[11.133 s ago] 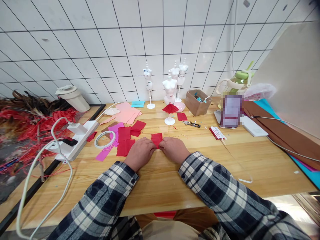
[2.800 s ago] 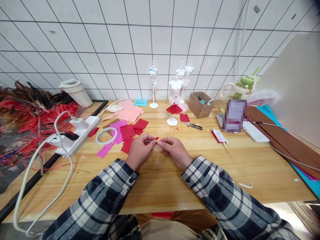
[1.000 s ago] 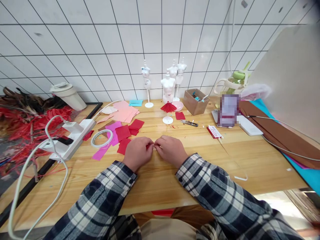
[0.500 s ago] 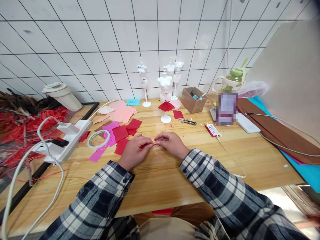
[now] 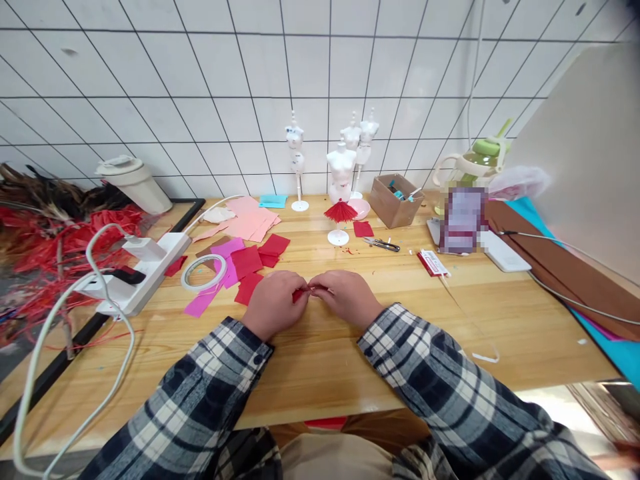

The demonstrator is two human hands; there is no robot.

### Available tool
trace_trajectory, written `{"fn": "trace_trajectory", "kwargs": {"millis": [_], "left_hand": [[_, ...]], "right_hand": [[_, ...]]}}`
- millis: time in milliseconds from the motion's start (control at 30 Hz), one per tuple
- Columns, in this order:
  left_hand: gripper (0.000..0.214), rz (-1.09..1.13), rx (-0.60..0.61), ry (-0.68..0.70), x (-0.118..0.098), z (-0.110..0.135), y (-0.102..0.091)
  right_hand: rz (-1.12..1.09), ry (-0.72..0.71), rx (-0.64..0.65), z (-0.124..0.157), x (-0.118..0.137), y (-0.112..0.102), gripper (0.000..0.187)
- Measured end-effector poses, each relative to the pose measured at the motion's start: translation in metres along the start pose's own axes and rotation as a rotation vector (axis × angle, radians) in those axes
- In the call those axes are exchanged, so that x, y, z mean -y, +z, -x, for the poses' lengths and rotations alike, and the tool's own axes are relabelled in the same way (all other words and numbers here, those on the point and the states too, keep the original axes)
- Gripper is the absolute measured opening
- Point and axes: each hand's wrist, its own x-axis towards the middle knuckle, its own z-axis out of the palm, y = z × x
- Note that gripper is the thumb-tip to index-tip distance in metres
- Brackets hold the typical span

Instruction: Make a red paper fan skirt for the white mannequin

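My left hand (image 5: 273, 305) and my right hand (image 5: 347, 298) meet at the middle of the wooden table (image 5: 350, 347), fingers curled down. Between their fingertips they pinch a small folded piece of red paper (image 5: 301, 293), mostly hidden by the fingers. Just left of my left hand lie loose red paper squares (image 5: 249, 263) and pink ones (image 5: 227, 252). Behind the hands stands a white mannequin (image 5: 341, 180) wearing a red pleated paper skirt (image 5: 341, 211).
A roll of tape (image 5: 203, 272) and a white power strip (image 5: 133, 277) lie to the left, red strands (image 5: 45, 253) beyond. Small scissors (image 5: 383, 245), a cardboard box (image 5: 396, 201), two more mannequins (image 5: 296, 157), a green jug (image 5: 475, 163) and brown sheets (image 5: 560, 267) sit behind and right.
The flat red square seen earliest is now folded into a narrow strip. Over the last second my fingers lifted and came down again on it, staying at the same spot.
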Motion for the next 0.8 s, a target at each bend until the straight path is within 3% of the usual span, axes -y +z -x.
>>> {"fn": "trace_trajectory", "kwargs": {"millis": [167,300,400,600,800], "left_hand": [[0.018,0.013,-0.134,-0.108,0.0044,0.0010,-0.0007],[0.017,0.085,-0.156,-0.094,0.0053,0.0018,0.0000],[0.016,0.133,-0.149,-0.106,0.0043,0.0022,0.0020],[0.015,0.186,-0.119,-0.132,0.0053,0.0023,0.0046],[0.016,0.173,-0.121,-0.109,0.0028,0.0021,0.0036]], "right_hand": [[-0.484,0.202,-0.161,-0.0026,-0.0008,0.0029,0.015],[-0.686,0.265,-0.176,-0.0048,-0.0024,0.0050,0.016],[-0.665,0.231,-0.162,-0.0044,-0.0018,0.0071,0.017],[-0.343,0.108,-0.149,-0.0012,-0.0028,0.0071,0.012],[-0.249,0.060,-0.178,-0.0005,-0.0035,0.0055,0.010]]}}
